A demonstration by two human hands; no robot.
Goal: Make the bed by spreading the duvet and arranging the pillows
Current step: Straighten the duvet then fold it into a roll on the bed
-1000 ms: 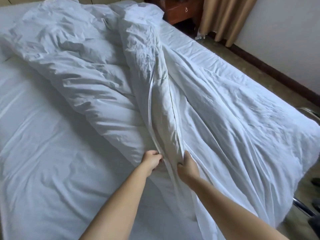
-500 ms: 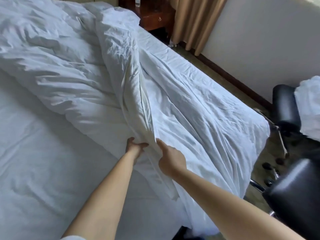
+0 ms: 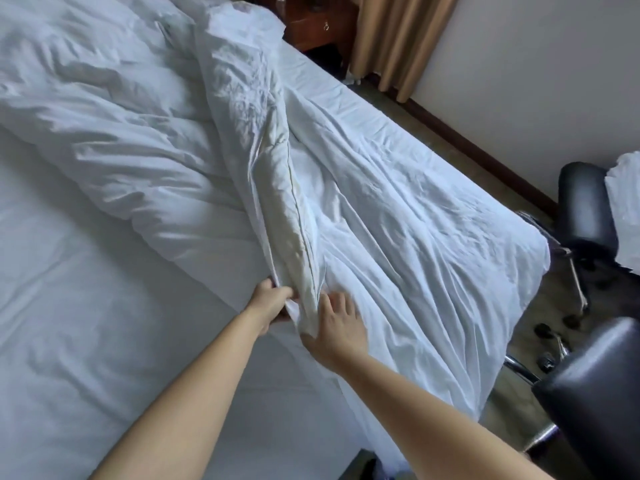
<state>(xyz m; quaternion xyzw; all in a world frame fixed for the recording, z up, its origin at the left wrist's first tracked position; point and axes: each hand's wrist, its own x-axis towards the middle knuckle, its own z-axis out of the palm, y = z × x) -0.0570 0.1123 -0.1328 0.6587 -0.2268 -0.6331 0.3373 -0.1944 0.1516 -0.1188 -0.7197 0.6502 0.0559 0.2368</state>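
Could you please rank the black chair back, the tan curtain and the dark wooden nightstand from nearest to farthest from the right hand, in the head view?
From the right hand:
1. Black chair back, to the right, beside the bed's foot corner.
2. Tan curtain, far up, by the wall.
3. Dark wooden nightstand, at the bed's head; nearly level with the curtain, so the last two are close.

One white duvet (image 3: 145, 140) across the frame's upper left, one bed (image 3: 86, 341), two hands, left (image 3: 269, 301) and right (image 3: 337, 327), two black chairs (image 3: 585, 209) (image 3: 595, 386) at right, one tan curtain (image 3: 398, 39) were there.

left hand (image 3: 268, 301): bare, no rings | right hand (image 3: 337, 329): bare | forearms: bare, no sleeves visible
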